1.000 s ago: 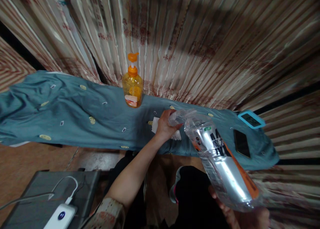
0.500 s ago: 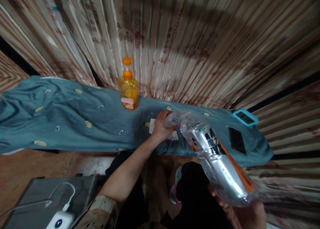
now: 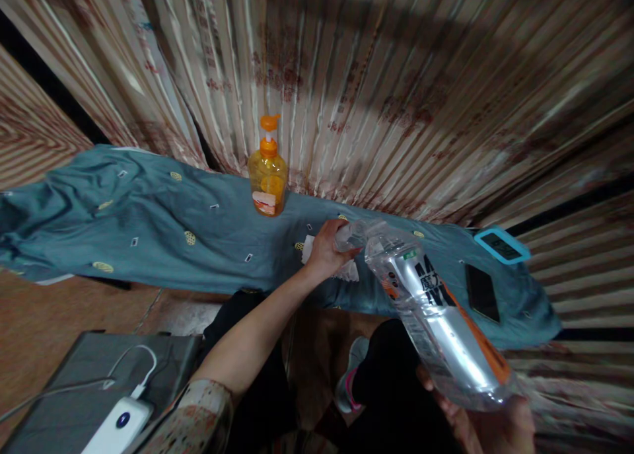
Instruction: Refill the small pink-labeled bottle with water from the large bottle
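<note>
My right hand point(image 3: 490, 424) holds the base of a large clear plastic bottle point(image 3: 446, 315) with a silver, black and orange label. The bottle is tilted, its top toward the upper left, and looks empty. My left hand point(image 3: 329, 249) has its fingers closed round a small clear plastic piece point(image 3: 349, 234) at the bottle's top; whether this is a cup or the bottle's own neck I cannot make out. Beneath my left hand, a white piece of paper point(image 3: 351, 272) lies on the cloth, partly hidden.
A teal patterned cloth point(image 3: 163, 242) covers the narrow bench. An orange pump bottle point(image 3: 268, 176) stands at its back, before a pleated curtain point(image 3: 317, 77). To the right lie a blue-framed digital clock point(image 3: 502, 245) and a dark phone point(image 3: 481, 292). A white power bank point(image 3: 121, 424) sits lower left.
The whole scene has shifted slightly right in view as the head turned. Both hands keep their holds, and the bottle stays tilted in much the same way.
</note>
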Motion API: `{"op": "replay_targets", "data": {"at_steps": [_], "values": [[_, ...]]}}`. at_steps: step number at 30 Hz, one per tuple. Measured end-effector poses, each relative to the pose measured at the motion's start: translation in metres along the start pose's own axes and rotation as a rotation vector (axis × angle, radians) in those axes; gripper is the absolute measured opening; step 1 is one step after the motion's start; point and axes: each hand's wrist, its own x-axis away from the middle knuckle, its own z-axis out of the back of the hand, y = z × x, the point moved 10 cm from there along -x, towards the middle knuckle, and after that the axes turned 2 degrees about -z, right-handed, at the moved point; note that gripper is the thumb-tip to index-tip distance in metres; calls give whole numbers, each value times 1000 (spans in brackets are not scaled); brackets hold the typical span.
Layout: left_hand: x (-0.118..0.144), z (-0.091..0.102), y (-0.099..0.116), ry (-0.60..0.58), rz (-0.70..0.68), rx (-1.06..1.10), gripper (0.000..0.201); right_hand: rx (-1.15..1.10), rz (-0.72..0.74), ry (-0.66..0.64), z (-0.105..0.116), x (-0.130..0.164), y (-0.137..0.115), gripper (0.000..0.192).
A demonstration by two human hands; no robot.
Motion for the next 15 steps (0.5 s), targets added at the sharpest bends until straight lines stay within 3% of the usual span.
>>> {"op": "replay_targets", "data": {"at_steps": [6, 11, 15], "values": [[-1, 0, 1, -8, -21, -16, 48, 8, -44, -113, 0, -8, 6, 74], [-1, 2, 0, -8, -29, -27, 49, 13, -22, -55, 0, -7, 4, 61], [-2, 1, -1, -33, -47, -24, 49, -4, -45, -40, 1, -7, 4, 75]]}}
